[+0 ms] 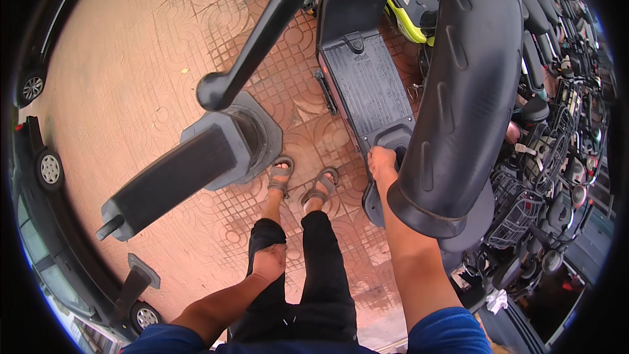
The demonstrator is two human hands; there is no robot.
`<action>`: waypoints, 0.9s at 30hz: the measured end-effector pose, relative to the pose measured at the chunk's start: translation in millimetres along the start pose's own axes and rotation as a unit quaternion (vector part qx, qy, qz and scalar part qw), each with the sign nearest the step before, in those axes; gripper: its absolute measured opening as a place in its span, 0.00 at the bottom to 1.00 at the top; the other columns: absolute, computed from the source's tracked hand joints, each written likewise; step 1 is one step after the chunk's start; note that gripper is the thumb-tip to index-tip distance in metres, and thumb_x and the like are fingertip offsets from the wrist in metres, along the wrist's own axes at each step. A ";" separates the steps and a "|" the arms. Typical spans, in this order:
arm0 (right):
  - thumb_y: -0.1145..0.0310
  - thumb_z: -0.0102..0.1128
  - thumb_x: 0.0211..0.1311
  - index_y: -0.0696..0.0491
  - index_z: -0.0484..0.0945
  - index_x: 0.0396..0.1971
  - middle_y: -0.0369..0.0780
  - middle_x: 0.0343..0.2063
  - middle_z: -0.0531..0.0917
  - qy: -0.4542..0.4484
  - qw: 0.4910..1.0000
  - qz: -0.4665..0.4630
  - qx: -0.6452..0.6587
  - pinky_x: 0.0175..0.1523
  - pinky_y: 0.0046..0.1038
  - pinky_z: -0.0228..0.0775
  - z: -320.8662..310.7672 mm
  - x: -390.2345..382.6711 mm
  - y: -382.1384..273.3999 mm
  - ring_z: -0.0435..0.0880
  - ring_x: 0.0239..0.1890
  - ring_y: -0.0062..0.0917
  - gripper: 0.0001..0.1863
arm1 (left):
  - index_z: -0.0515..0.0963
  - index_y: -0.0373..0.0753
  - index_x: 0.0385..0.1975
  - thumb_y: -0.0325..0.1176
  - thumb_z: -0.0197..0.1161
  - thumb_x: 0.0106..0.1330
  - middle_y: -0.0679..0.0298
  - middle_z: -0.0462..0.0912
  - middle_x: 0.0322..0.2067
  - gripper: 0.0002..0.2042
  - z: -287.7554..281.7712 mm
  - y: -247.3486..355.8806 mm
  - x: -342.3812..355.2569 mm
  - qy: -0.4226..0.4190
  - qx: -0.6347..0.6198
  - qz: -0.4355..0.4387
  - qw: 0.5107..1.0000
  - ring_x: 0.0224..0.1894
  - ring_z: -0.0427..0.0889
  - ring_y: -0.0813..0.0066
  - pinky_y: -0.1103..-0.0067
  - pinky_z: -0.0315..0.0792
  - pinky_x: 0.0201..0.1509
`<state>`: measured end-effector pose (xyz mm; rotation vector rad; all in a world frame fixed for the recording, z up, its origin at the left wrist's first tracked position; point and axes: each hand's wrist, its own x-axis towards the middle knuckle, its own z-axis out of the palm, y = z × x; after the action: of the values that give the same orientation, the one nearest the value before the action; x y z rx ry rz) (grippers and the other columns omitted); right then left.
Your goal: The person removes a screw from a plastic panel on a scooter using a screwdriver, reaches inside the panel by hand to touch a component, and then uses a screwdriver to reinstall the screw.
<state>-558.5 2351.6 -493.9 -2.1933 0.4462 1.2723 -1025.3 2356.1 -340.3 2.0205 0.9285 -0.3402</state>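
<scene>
My right hand (382, 162) reaches down to the black scooter's footboard (370, 85), at a recess near the rear end of its ribbed mat. Its fingers are curled; what they grip, if anything, is hidden. My left hand (268, 262) rests closed at my left knee, against the black trouser leg (265, 233); whether it grips the cloth does not show. Close overhead, a big black handlebar grip (462, 92) covers part of the scooter and the space beside my right forearm. A black brake lever (262, 33) slants down to the left of it.
Two dark plastic posts with flat bases, one large (177, 177) and one small (136, 282), stand to the left on red patterned paving (196, 59). Dark cars (59, 223) are parked beyond. Crowded scooters with wire baskets (514, 210) line the right. Yellow-green trim (405, 25) marks a neighbouring scooter.
</scene>
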 end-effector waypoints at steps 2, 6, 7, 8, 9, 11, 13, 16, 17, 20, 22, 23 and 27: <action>0.67 0.59 0.69 0.54 0.79 0.28 0.37 0.23 0.82 -0.132 0.877 0.210 0.411 0.18 0.25 0.68 -14.7 32.4 18.8 0.77 0.18 0.21 0.09 | 0.83 0.39 0.42 0.30 0.63 0.70 0.54 0.89 0.36 0.06 -3.2 -2.7 6.0 -0.018 0.017 0.003 1.000 0.38 0.90 0.53 0.63 0.83 0.44; 0.67 0.59 0.69 0.49 0.74 0.26 0.35 0.20 0.78 0.020 0.947 0.135 0.290 0.14 0.15 0.53 1.0 8.8 1.3 0.71 0.16 0.15 0.10 | 0.83 0.39 0.40 0.30 0.63 0.70 0.55 0.89 0.35 0.05 0.4 6.4 5.3 -0.034 0.012 -0.008 0.999 0.39 0.90 0.54 0.63 0.83 0.43; 0.68 0.60 0.67 0.52 0.79 0.26 0.39 0.22 0.83 0.027 0.991 0.050 0.119 0.19 0.23 0.64 -4.4 27.1 12.4 0.79 0.21 0.23 0.08 | 0.83 0.39 0.40 0.30 0.63 0.70 0.55 0.89 0.35 0.05 7.5 2.8 3.2 -0.003 -0.017 -0.007 1.000 0.39 0.90 0.54 0.63 0.83 0.43; 0.69 0.62 0.64 0.55 0.84 0.27 0.44 0.24 0.87 0.073 0.996 -0.021 -0.054 0.25 0.31 0.75 -17.7 42.8 28.7 0.87 0.27 0.30 0.08 | 0.83 0.39 0.40 0.30 0.63 0.70 0.55 0.89 0.35 0.05 12.9 -4.6 2.4 0.019 -0.047 0.006 0.999 0.38 0.90 0.54 0.63 0.83 0.43; 0.69 0.62 0.62 0.56 0.86 0.29 0.46 0.27 0.89 0.128 0.956 -0.141 -0.224 0.31 0.35 0.80 -7.2 29.2 14.2 0.90 0.32 0.35 0.08 | 0.83 0.39 0.40 0.30 0.63 0.70 0.55 0.89 0.35 0.04 16.6 -3.5 4.0 0.042 -0.066 -0.001 0.997 0.38 0.90 0.54 0.63 0.83 0.43; 0.69 0.65 0.59 0.57 0.92 0.41 0.51 0.41 0.92 0.124 0.812 -0.251 -0.511 0.57 0.41 0.84 9.0 -2.9 -26.5 0.92 0.51 0.45 0.13 | 0.83 0.39 0.40 0.29 0.64 0.70 0.55 0.89 0.34 0.04 8.2 6.1 10.1 0.074 -0.094 -0.015 0.993 0.38 0.90 0.54 0.63 0.83 0.42; 0.69 0.66 0.61 0.55 0.92 0.40 0.50 0.43 0.92 0.075 0.736 -0.254 -0.623 0.56 0.40 0.85 24.5 -31.5 -54.2 0.92 0.51 0.44 0.12 | 0.83 0.39 0.40 0.29 0.64 0.70 0.55 0.89 0.34 0.04 6.4 2.5 7.2 0.040 -0.047 0.009 0.998 0.38 0.90 0.55 0.64 0.83 0.41; 0.69 0.67 0.62 0.54 0.92 0.41 0.49 0.46 0.92 0.044 0.676 -0.256 -0.690 0.56 0.40 0.86 36.5 -41.4 -84.1 0.92 0.53 0.43 0.11 | 0.83 0.39 0.39 0.29 0.64 0.70 0.55 0.89 0.34 0.04 8.8 0.0 9.5 0.042 -0.041 0.005 0.998 0.37 0.90 0.54 0.64 0.83 0.41; 0.69 0.67 0.62 0.55 0.92 0.41 0.50 0.46 0.92 0.066 0.718 -0.227 -0.654 0.56 0.40 0.85 39.3 -40.1 -98.8 0.91 0.53 0.43 0.11 | 0.83 0.38 0.40 0.29 0.64 0.70 0.54 0.89 0.35 0.04 9.8 -0.4 9.4 0.045 -0.046 -0.001 0.998 0.37 0.90 0.53 0.64 0.83 0.42; 0.65 0.65 0.66 0.57 0.91 0.37 0.48 0.43 0.93 0.123 0.814 -0.172 -0.541 0.47 0.37 0.86 11.4 18.8 -88.6 0.93 0.48 0.39 0.12 | 0.83 0.38 0.41 0.29 0.64 0.70 0.54 0.90 0.36 0.05 2.2 -4.4 8.3 0.068 -0.061 -0.002 0.996 0.38 0.90 0.53 0.64 0.84 0.42; 0.57 0.61 0.72 0.49 0.85 0.34 0.40 0.32 0.89 -0.049 0.987 -0.033 -0.152 0.27 0.29 0.77 -14.1 41.0 -71.1 0.86 0.27 0.26 0.12 | 0.84 0.37 0.41 0.29 0.64 0.69 0.54 0.90 0.36 0.05 -1.8 -3.4 10.5 0.079 -0.072 -0.021 0.994 0.38 0.90 0.53 0.64 0.84 0.43; 0.55 0.60 0.73 0.45 0.82 0.34 0.36 0.28 0.87 -0.012 0.989 0.076 0.127 0.22 0.25 0.73 -29.7 62.5 -48.0 0.81 0.20 0.23 0.11 | 0.84 0.37 0.41 0.29 0.64 0.69 0.54 0.90 0.36 0.05 -3.4 -2.0 8.2 0.077 -0.082 -0.024 0.993 0.38 0.90 0.53 0.64 0.84 0.43; 0.67 0.71 0.66 0.52 0.77 0.35 0.43 0.29 0.84 -0.017 0.969 0.227 0.100 0.21 0.18 0.70 -30.9 53.3 -57.5 0.81 0.23 0.26 0.09 | 0.84 0.37 0.41 0.29 0.64 0.69 0.54 0.90 0.36 0.06 5.9 -1.6 6.4 0.089 -0.082 -0.034 0.992 0.39 0.90 0.53 0.64 0.84 0.43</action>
<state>-480.1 2377.5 -510.9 -1.9591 1.0614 1.4186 -1021.5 2355.1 -348.2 1.8939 1.1019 -0.1167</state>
